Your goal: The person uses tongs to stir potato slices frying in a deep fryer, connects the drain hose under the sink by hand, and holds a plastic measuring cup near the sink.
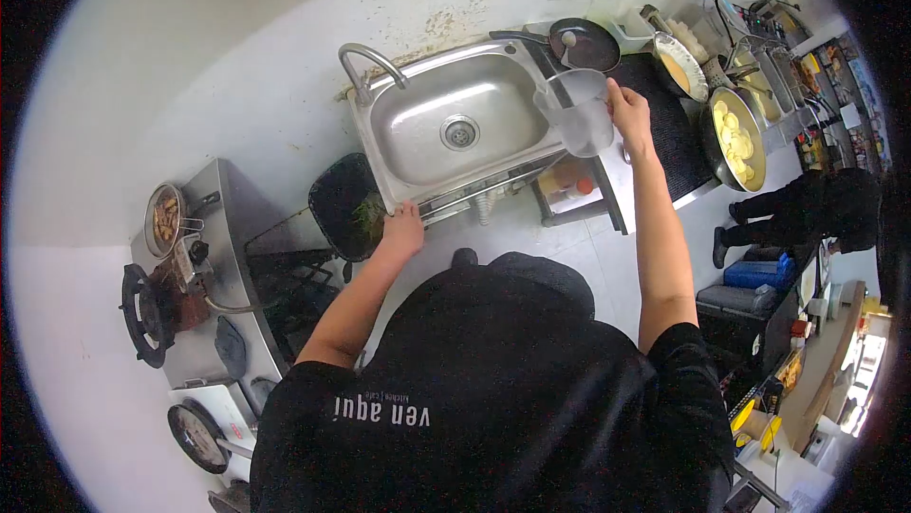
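Observation:
My right hand (628, 117) grips the handle of a clear plastic pitcher (581, 114), held above the right end of the steel sink (380, 148). Whatever the pitcher may contain cannot be made out. At the sink's front left corner, my left hand (404, 231) has its fingers curled over the edge. The basin shows its drain (460, 132) and no dishes. A curved faucet (372, 65) stands at the back left, and I cannot tell whether water runs from it.
Right of the sink are a frying pan (586, 42), a bowl of yellowish liquid (676, 67) and a pan of pale slices (734, 138). A black bin (334, 200) stands below left. Farther left are a burner (147, 316) and a pot of food (165, 221). Another person (807, 214) stands far right.

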Demonstrator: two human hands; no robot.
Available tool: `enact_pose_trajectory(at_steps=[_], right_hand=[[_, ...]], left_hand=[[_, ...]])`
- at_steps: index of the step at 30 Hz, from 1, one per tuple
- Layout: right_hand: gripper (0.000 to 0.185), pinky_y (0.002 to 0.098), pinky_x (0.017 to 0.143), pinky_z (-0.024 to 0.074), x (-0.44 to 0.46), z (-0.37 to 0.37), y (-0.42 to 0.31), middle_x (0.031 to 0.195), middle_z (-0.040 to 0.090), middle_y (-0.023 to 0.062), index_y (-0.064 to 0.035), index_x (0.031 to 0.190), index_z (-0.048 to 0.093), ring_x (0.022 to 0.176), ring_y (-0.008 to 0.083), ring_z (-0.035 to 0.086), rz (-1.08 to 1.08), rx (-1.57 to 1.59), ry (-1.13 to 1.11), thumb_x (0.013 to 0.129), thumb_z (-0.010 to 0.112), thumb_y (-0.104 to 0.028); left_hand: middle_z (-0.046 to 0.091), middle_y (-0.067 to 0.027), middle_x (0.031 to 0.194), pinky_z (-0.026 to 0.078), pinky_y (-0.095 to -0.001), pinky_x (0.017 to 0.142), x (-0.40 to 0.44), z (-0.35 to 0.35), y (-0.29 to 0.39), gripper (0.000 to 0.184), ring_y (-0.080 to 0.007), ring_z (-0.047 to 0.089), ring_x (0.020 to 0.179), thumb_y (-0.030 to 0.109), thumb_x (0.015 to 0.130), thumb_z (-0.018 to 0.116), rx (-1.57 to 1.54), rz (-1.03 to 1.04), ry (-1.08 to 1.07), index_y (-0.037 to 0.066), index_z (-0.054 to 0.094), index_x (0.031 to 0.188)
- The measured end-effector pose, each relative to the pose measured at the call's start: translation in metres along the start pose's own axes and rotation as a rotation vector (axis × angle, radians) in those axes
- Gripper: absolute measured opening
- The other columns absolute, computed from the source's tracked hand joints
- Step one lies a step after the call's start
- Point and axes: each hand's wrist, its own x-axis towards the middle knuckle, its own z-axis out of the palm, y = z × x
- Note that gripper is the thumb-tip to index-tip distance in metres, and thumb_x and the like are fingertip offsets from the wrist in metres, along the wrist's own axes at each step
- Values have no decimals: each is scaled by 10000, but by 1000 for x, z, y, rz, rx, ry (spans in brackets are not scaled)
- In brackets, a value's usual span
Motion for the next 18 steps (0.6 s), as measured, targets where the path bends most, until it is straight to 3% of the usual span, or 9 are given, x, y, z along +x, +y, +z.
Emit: enact_pose_trajectory(at_steps=[5, 8, 13, 18], right_hand=[[466, 292, 519, 362, -3, -6, 16, 565, 518, 37, -5, 621, 571, 548, 107, 442, 73, -1, 13, 887, 558, -387], [458, 296, 520, 363, -6, -6, 23, 565, 523, 42, -6, 615, 570, 544, 108, 443, 91, 45, 11, 884, 564, -377], [458, 290, 529, 376, -8, -5, 31, 560, 532, 48, -2, 618, 576, 544, 112, 460, 93, 58, 16, 883, 566, -376], [466, 287, 539, 388, -11, -6, 27, 565, 540, 50, -1, 630, 585, 549, 115, 475, 92, -9, 16, 881, 561, -393]], left_hand=[[308, -213, 1418, 364, -496, 975, 0, 2, -1, 555, -334, 377, 1265, 180, 863, 417, 19, 8, 5, -43, 297, 1358], [311, -213, 1415, 360, -497, 981, -1, 1, -1, 622, -339, 378, 1260, 223, 856, 504, 25, 9, 17, -45, 276, 1369], [304, -207, 1420, 384, -499, 965, -3, -3, 1, 861, -342, 383, 1255, 336, 728, 715, 35, 18, 1, -51, 279, 1362], [304, -206, 1419, 398, -509, 951, 0, 4, -1, 852, -343, 392, 1247, 333, 732, 707, 34, 17, 27, -51, 281, 1361]])
